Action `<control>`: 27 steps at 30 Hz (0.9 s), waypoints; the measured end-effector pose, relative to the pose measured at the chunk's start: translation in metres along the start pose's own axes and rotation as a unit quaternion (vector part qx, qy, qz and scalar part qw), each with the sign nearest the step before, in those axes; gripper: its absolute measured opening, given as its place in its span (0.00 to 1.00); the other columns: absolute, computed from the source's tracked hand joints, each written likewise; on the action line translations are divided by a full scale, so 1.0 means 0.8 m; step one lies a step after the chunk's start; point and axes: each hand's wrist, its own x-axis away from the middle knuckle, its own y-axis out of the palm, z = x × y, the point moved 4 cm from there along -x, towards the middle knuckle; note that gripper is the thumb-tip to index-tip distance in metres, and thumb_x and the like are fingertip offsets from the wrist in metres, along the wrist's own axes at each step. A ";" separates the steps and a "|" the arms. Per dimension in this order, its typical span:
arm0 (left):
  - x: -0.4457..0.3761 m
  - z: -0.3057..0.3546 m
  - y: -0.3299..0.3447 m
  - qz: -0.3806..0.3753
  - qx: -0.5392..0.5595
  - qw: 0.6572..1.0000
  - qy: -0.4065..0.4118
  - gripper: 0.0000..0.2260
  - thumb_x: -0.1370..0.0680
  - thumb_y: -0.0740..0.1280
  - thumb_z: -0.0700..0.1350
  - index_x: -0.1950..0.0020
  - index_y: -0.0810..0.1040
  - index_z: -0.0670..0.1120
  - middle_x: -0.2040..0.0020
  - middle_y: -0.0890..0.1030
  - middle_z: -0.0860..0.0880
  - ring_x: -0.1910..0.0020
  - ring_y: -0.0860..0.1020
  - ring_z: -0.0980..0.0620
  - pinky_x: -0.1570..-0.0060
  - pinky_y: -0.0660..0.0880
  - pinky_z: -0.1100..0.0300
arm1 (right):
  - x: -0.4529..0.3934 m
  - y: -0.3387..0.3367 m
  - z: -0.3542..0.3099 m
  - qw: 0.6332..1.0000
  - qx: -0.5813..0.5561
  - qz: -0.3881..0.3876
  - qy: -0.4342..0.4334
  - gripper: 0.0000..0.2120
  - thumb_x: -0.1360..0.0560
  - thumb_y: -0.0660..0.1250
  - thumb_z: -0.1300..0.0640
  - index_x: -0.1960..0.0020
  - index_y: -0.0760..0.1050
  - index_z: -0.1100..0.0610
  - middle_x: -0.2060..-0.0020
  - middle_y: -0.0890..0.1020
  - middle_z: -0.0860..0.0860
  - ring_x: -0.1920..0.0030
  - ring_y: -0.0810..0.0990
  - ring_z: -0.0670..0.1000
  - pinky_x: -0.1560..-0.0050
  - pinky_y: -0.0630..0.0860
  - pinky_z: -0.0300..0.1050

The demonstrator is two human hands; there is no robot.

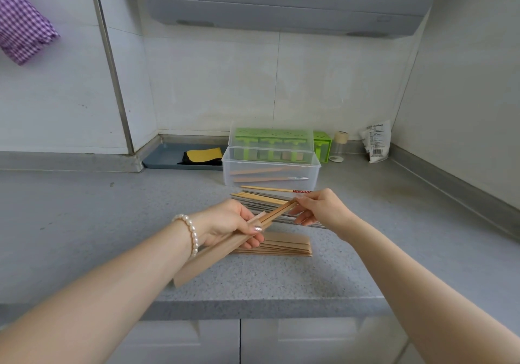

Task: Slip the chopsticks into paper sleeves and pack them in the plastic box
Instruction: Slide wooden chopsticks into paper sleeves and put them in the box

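My left hand point(229, 223) grips a brown paper sleeve point(208, 256) that slants down toward the counter's front edge. My right hand point(320, 207) pinches the far end of a pair of wooden chopsticks point(277, 213) whose near end sits inside the sleeve's mouth. Beneath the hands lies a stack of brown sleeves point(284, 247). Just behind them rests a loose pile of chopsticks point(261, 196), wooden and metal. The clear plastic box point(270, 173) stands open behind that pile, with two sleeved pairs inside.
A green organiser point(322, 145) and a small jar point(339, 147) stand behind the box, a white packet point(375, 141) at the back right. A grey tray point(168, 156) with a yellow sponge sits at the back left. Walls close in behind and on the right.
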 end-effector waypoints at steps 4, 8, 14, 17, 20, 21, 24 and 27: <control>0.000 0.000 0.003 -0.014 -0.016 1.000 -0.005 0.05 0.24 0.63 0.32 0.51 0.77 0.35 0.61 0.83 0.42 0.67 0.82 0.52 0.66 0.80 0.63 | 0.003 0.003 0.005 1.000 -0.007 0.000 -0.012 0.08 0.26 0.68 0.57 0.53 0.80 0.63 0.59 0.84 0.58 0.67 0.81 0.50 0.62 0.81 0.39; 0.000 0.002 0.001 -0.033 -0.022 0.999 -0.010 0.05 0.24 0.63 0.33 0.51 0.78 0.38 0.60 0.84 0.43 0.65 0.83 0.52 0.64 0.80 0.63 | 0.006 0.004 0.014 0.981 -0.191 -0.025 0.028 0.03 0.27 0.68 0.64 0.60 0.78 0.63 0.67 0.83 0.56 0.70 0.82 0.50 0.68 0.80 0.39; -0.010 0.038 -0.026 0.107 -0.202 0.971 0.075 0.11 0.24 0.67 0.45 0.43 0.78 0.44 0.49 0.80 0.51 0.49 0.79 0.51 0.53 0.75 0.62 | -0.014 -0.030 0.016 0.942 -0.328 0.031 0.064 0.02 0.27 0.64 0.70 0.57 0.75 0.67 0.69 0.83 0.58 0.70 0.82 0.50 0.70 0.79 0.39; 0.001 0.075 -0.078 0.322 -0.138 0.916 0.195 0.07 0.25 0.69 0.46 0.48 0.78 0.48 0.50 0.79 0.52 0.49 0.77 0.53 0.49 0.71 0.61 | -0.045 -0.094 0.004 0.914 -0.369 0.163 0.051 0.02 0.28 0.66 0.70 0.56 0.75 0.68 0.66 0.82 0.59 0.71 0.82 0.51 0.70 0.79 0.39; 0.009 0.086 -0.119 0.397 -0.044 0.887 0.233 0.05 0.24 0.66 0.41 0.49 0.78 0.46 0.52 0.82 0.47 0.53 0.80 0.50 0.56 0.73 0.63 | -0.073 -0.150 -0.018 0.871 -0.407 0.275 0.004 0.06 0.29 0.67 0.72 0.60 0.72 0.65 0.74 0.81 0.57 0.76 0.81 0.49 0.73 0.78 0.38; 0.007 0.083 -0.124 0.394 -0.036 0.890 0.228 0.05 0.24 0.65 0.40 0.49 0.77 0.45 0.52 0.82 0.46 0.55 0.81 0.50 0.56 0.74 0.63 | -0.083 -0.158 -0.024 0.867 -0.403 0.293 -0.009 0.07 0.29 0.67 0.72 0.61 0.71 0.63 0.75 0.81 0.56 0.77 0.80 0.49 0.74 0.78 0.38; -0.006 0.064 -0.122 0.361 -0.047 0.912 0.191 0.04 0.23 0.64 0.38 0.50 0.76 0.43 0.53 0.82 0.44 0.60 0.80 0.52 0.58 0.75 0.64 | -0.120 -0.161 -0.036 0.881 -0.337 0.331 -0.009 0.11 0.29 0.67 0.72 0.63 0.69 0.60 0.72 0.80 0.57 0.79 0.79 0.48 0.75 0.79 0.40; -0.022 0.041 -0.115 0.328 -0.065 0.930 0.151 0.04 0.23 0.63 0.38 0.50 0.76 0.44 0.55 0.82 0.47 0.60 0.81 0.52 0.55 0.76 0.62 | -0.160 -0.141 -0.037 0.903 -0.244 0.352 0.031 0.08 0.30 0.70 0.69 0.62 0.72 0.61 0.65 0.81 0.59 0.77 0.80 0.50 0.72 0.80 0.42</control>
